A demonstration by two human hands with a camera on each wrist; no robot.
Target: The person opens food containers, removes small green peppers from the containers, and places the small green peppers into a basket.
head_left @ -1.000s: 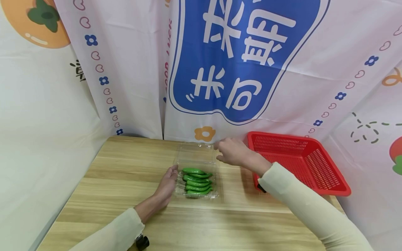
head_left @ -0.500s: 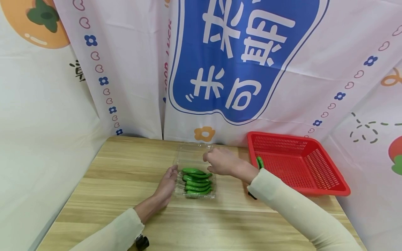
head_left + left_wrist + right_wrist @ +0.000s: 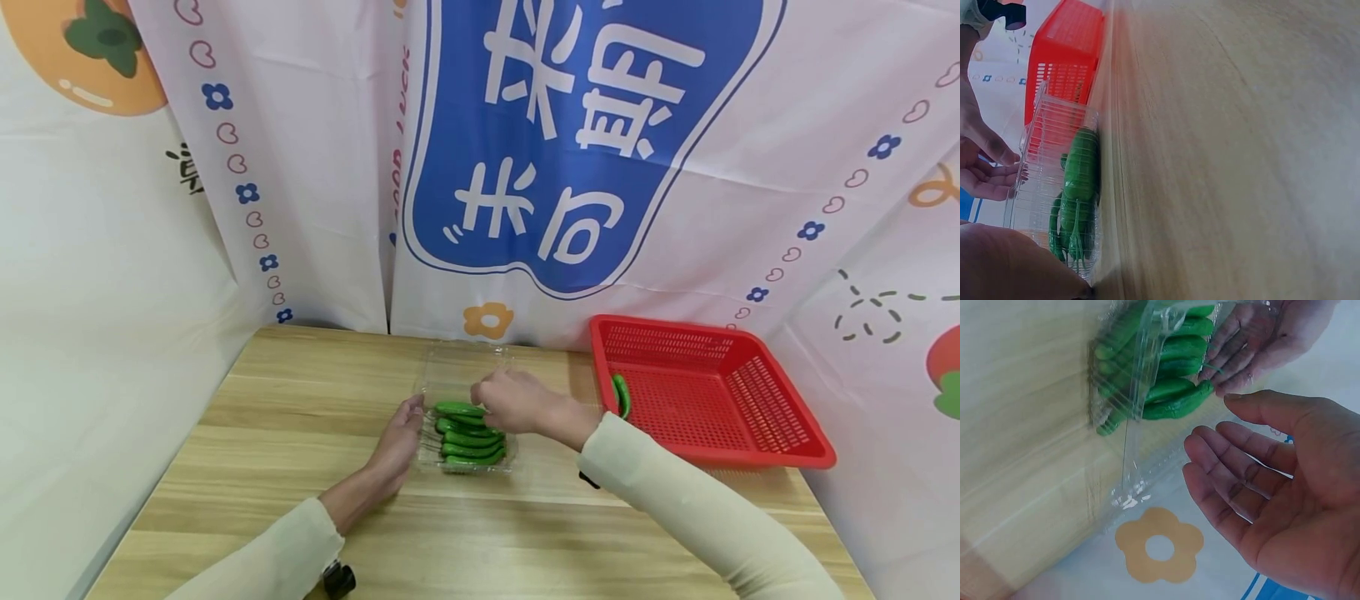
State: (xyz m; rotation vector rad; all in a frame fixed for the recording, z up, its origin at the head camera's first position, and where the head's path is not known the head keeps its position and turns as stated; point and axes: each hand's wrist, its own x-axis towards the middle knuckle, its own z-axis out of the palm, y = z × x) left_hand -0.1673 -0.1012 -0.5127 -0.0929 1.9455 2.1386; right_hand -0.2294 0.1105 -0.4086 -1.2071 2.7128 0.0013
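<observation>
A clear plastic clamshell box stands with its lid folded back, and several green chili peppers lie side by side in it. My left hand rests along the box's left side, fingers extended; in the right wrist view it shows behind the clear plastic. My right hand hovers over the right end of the upper peppers and hides part of them in the head view. In the right wrist view, its thumb and fingers stand apart with nothing between them.
A red slotted basket stands at the right of the wooden table, with green chili peppers against its left wall. A printed curtain hangs behind the table.
My right hand has moved left and down from beside the basket to the peppers in the box. Peppers in the basket, earlier behind my right arm, now show. My left hand has stayed put.
</observation>
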